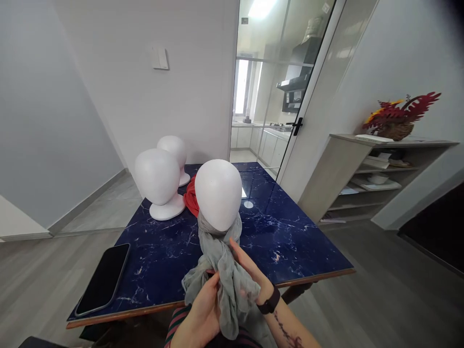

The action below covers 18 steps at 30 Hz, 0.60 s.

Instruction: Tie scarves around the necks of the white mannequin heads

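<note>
A grey scarf (226, 275) of thin cloth is wrapped round the neck of a white mannequin head (218, 193), its loose ends hanging over the table's front edge. Below the neck, my left hand (206, 309) has its thumb up against the cloth, with the fingers closed round the scarf and partly hidden by it. My right hand (252, 268), with a dark band on the wrist, grips the scarf from the right side; most of its fingers are behind the fabric. The mannequin head stands upright, and the scarf covers its base.
Two more white heads, a nearer one (157, 176) and a farther one (173, 150), stand at the back left beside a red cloth (191, 197). A black phone (104, 279) lies on the blue marbled table (290, 241) at the left. A shelf (337, 164) stands right of the glass door (268, 96).
</note>
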Tool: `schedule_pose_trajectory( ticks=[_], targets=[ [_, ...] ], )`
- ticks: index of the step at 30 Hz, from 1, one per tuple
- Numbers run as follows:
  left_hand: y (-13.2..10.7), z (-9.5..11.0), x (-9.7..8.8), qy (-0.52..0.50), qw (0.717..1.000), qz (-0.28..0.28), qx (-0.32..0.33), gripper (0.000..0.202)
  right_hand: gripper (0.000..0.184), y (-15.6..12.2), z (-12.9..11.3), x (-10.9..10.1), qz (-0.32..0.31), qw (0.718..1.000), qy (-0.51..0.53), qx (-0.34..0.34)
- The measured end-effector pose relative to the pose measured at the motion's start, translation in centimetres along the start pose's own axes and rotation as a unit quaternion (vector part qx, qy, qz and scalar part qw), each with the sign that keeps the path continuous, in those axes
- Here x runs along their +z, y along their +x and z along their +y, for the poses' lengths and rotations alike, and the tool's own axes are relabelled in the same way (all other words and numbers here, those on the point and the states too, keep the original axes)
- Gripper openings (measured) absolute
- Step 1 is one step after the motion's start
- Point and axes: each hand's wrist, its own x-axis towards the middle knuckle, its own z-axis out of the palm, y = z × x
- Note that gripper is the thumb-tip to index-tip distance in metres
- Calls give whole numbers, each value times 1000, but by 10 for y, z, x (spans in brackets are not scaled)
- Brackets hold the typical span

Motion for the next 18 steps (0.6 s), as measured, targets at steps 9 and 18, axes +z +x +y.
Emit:
schedule_pose_trajectory(
  ticks=[9, 18],
  targets=[
    [-7, 23, -41, 126, 978, 3, 166, 22, 16, 2, -5, -4, 60, 987, 136, 68],
    [23, 40, -36, 10, 938, 112, 327, 14, 32, -4, -4, 1, 48, 997, 63, -10]
  ],
)
